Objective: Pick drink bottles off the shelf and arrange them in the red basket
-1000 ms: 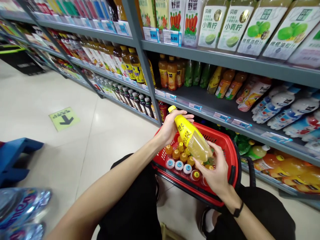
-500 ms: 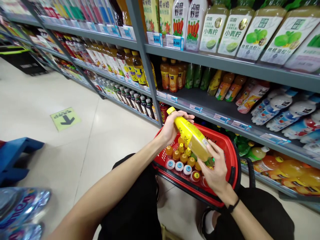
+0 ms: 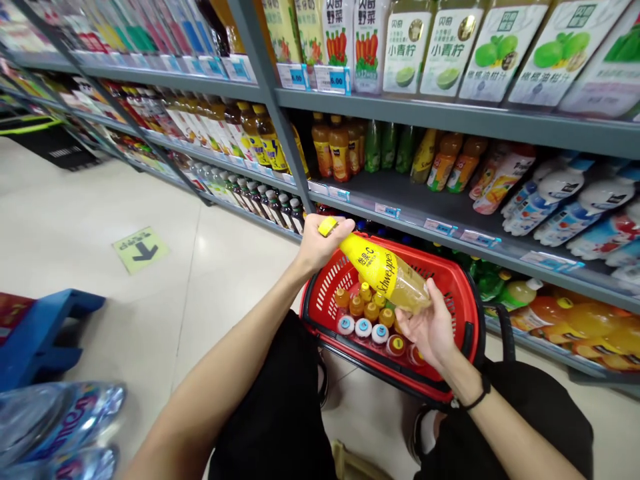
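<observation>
Both my hands hold a yellow-labelled bottle [image 3: 383,271] lying almost level above a red shopping basket [image 3: 467,300]. My left hand [image 3: 317,245] is wrapped round its neck, just below the yellow cap. Under the bottle's base my right hand [image 3: 430,327] cups it with fingers curled; a black band is on that wrist. Inside the basket stand several small bottles [image 3: 367,317] with orange, yellow and white caps. I am crouched, with my knees in black trousers on either side of the basket.
Grey shelves of drinks [image 3: 450,167] run along the right, with price tags on the rails. The lowest shelf [image 3: 565,320] holds orange and green bottles. A blue step stool [image 3: 45,330] and wrapped water bottles [image 3: 55,427] sit at the left. A green arrow sticker [image 3: 141,249] marks the floor.
The bottle has been turned in my hands so its label text faces up, and it has tilted flatter. My right hand moved from beside the base to under it. The view shifted slightly.
</observation>
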`<state>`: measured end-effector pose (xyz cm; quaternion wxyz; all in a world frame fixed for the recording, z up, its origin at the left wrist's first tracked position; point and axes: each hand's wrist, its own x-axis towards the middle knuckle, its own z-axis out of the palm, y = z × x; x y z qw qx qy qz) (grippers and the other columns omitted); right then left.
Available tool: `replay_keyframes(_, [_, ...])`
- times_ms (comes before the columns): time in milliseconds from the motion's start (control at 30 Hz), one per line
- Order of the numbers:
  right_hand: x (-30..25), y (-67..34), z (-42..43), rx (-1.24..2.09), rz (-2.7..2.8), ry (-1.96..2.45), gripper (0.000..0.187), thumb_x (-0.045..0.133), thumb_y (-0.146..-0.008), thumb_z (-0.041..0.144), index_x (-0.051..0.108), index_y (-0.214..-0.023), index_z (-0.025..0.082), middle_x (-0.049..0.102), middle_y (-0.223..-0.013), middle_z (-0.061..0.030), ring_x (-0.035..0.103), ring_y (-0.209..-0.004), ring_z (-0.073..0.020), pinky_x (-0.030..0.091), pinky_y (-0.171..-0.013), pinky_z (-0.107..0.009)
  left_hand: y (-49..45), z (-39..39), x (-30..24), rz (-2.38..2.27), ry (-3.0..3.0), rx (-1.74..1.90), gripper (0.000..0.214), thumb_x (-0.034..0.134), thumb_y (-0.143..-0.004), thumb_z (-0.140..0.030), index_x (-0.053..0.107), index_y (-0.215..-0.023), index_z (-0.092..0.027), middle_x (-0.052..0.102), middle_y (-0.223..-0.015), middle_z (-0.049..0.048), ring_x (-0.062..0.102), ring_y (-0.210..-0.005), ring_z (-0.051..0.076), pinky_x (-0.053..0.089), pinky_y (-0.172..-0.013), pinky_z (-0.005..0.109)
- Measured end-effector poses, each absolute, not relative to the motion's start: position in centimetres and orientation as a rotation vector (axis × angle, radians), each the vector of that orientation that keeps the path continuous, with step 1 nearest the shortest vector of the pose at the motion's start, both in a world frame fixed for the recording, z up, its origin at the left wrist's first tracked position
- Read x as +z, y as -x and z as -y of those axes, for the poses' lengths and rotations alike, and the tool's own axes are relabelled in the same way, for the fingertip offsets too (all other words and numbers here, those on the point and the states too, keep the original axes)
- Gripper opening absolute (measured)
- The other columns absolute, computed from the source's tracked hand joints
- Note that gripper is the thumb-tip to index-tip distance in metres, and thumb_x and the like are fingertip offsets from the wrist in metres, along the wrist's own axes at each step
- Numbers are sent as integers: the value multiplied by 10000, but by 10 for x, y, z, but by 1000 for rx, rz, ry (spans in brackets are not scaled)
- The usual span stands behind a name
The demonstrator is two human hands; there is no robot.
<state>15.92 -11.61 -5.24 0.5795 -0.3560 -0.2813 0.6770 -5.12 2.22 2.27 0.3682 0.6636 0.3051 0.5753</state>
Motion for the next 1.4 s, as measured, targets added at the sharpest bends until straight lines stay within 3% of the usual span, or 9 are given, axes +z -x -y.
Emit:
replay_keyframes(167, [-66, -163, 111, 1887, 601, 1002, 869, 241, -958, 803, 684, -658, 119, 553, -422, -74, 495, -302, -135, 248, -266, -186, 53, -22, 25, -828, -1836, 1329, 581, 720, -804, -546, 448, -452, -172, 352, -482, -14, 291, -469, 75, 220, -460, 246])
replay_keyframes(300, [-77, -156, 109, 1964, 636, 999, 945, 117, -967, 779, 647, -530, 129, 430, -337, -46, 424, -268, -107, 213, -280, -176, 48, -26, 19, -916, -1760, 1350, 553, 711, -778, -526, 424, -453, -183, 357, -478, -17, 293, -460, 74, 215, -454, 247])
replay_keyframes(467, [-85, -151, 110, 1898, 656, 829, 830, 273, -951, 783, 634, -532, 164, 335, -310, 14, 387, -286, -109, 363, -341, -204, 42, -28, 14, -978, -1714, 1416, 565, 708, -774, -518, 375, -457, -191, 333, -468, -26, 276, -452, 67, 210, -454, 250])
replay_keyframes(633, [-79, -150, 109, 1863, 647, 806, 788, 326, -939, 797, 608, -542, 177, 395, -332, 4, 348, -285, -105, 320, -330, -216, 39, -30, 11, -1035, -1641, 1437, 561, 719, -762, -517, 359, -471, -200, 329, -472, -28, 293, -449, 69, 235, -437, 244])
replay_keyframes(833, [-64, -150, 109, 1834, 742, 759, 855, 333, -891, 862, 658, -557, 145, 462, -346, -36, 456, -339, -128, 387, -447, -244, 44, -37, 13, -1057, -1561, 1609, 518, 674, -791, -506, 375, -498, -201, 327, -499, -32, 282, -468, 72, 247, -447, 236])
replay_keyframes(933, [-60, -156, 109, 1782, 812, 776, 779, 412, -902, 799, 653, -544, 151, 440, -331, -21, 427, -326, -119, 337, -438, -234, 48, -39, 15, -1204, -1668, 1584, 532, 661, -795, -506, 347, -491, -203, 304, -494, -29, 258, -477, 78, 217, -452, 246])
replay_keyframes(1100, [-52, -171, 108, 1474, 952, 882, 501, 597, -915, 568, 658, -619, 169, 400, -332, 39, 361, -320, -95, 272, -424, -232, 44, -54, -5, -1689, -2144, 1047, 517, 603, -852, -528, 423, -508, -187, 391, -499, 3, 382, -496, 112, 240, -503, 273])
replay_keyframes(1233, [-19, -178, 121, 1123, 1294, 954, 259, 616, -940, 323, 681, -727, 191, 563, -480, 15, 489, -416, -124, 374, -465, -259, 44, -79, -37, -1877, -2353, 559, 484, 588, -879, -564, 597, -611, -161, 606, -599, 83, 594, -631, 200, 325, -583, 286])
replay_keyframes(1400, [55, -187, 187, 813, 1593, 967, 239, 604, -945, 214, 791, -883, 349, 706, -716, -28, 632, -608, -209, 565, -623, -389, 48, -111, -71, -1872, -2447, 70, 509, 680, -835, -608, 747, -830, -103, 754, -899, 231, 723, -934, 357, 463, -742, 320])
